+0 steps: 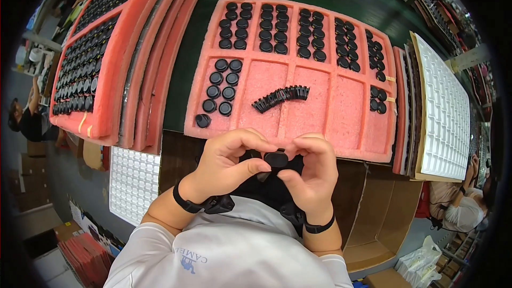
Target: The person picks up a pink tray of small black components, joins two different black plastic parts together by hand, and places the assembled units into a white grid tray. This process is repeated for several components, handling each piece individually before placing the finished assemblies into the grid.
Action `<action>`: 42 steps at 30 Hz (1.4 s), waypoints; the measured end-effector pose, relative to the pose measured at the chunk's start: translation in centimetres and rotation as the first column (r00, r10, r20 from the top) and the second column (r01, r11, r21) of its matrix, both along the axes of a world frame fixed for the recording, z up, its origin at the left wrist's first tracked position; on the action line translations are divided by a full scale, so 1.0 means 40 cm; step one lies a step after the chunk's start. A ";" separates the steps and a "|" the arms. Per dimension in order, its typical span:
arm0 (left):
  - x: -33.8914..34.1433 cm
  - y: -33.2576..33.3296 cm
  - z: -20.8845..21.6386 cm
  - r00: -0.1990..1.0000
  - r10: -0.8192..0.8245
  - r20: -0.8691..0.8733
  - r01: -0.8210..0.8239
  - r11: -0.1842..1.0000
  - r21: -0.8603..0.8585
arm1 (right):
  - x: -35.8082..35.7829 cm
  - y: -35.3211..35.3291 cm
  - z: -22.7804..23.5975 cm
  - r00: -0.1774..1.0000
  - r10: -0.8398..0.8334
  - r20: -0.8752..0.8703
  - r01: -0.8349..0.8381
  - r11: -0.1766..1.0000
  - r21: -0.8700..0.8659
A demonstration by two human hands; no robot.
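Observation:
Close to my chest, I hold a small black part with a smooth rounded oval face [276,159]. My left hand [229,157] pinches it from the left between thumb and forefinger. My right hand [313,168] is curled at its right side, with the forefinger against its edge and the thumb just below. Beyond my hands lies a pink foam tray [193,112] divided into compartments. Round black parts [214,78] stand in rows in many of them. A curved row of black pieces [281,97] lies across the divider between two front compartments.
To the left, stacked pink foam trays [114,122] lean up, the outer one full of black parts. White moulded trays [445,112] stand upright at the right. Another white tray [133,184] is at lower left. An open cardboard box [381,218] sits right of me. Other people are at both sides.

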State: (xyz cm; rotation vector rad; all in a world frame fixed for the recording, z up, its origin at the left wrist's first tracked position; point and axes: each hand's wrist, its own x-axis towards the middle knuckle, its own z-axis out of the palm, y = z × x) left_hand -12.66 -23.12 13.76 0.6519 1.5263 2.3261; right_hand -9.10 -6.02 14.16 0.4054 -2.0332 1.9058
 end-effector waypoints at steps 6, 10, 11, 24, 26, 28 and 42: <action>0.010 -0.025 0.012 0.938 0.066 -0.340 -0.151 0.961 -0.230 | 0.015 -0.028 -0.020 0.983 0.077 0.167 -0.087 0.995 0.053; 0.012 -0.029 0.014 0.839 0.082 -0.538 -0.240 0.943 -0.231 | 0.023 -0.060 -0.007 0.987 0.047 0.153 -0.050 0.999 0.020; 0.014 -0.030 0.014 0.832 0.091 -0.547 -0.246 0.945 -0.217 | 0.023 -0.063 -0.005 0.987 0.045 0.155 -0.049 0.999 0.018; 0.030 -0.047 0.009 0.956 0.067 -0.287 -0.125 0.974 -0.191 | 0.030 -0.061 0.006 0.974 0.110 0.198 -0.089 0.990 -0.113; 0.029 -0.045 0.008 0.952 0.066 -0.298 -0.129 0.972 -0.199 | 0.029 -0.057 -0.005 0.977 0.140 0.161 -0.127 0.988 -0.090; 0.028 -0.044 0.007 0.944 0.064 -0.324 -0.139 0.967 -0.213 | 0.031 -0.058 -0.004 0.978 0.116 0.176 -0.113 0.993 -0.029; 0.027 -0.027 0.003 0.999 0.042 -0.033 -0.046 0.993 -0.109 | 0.028 -0.036 -0.026 0.924 0.256 0.284 -0.132 0.911 -0.391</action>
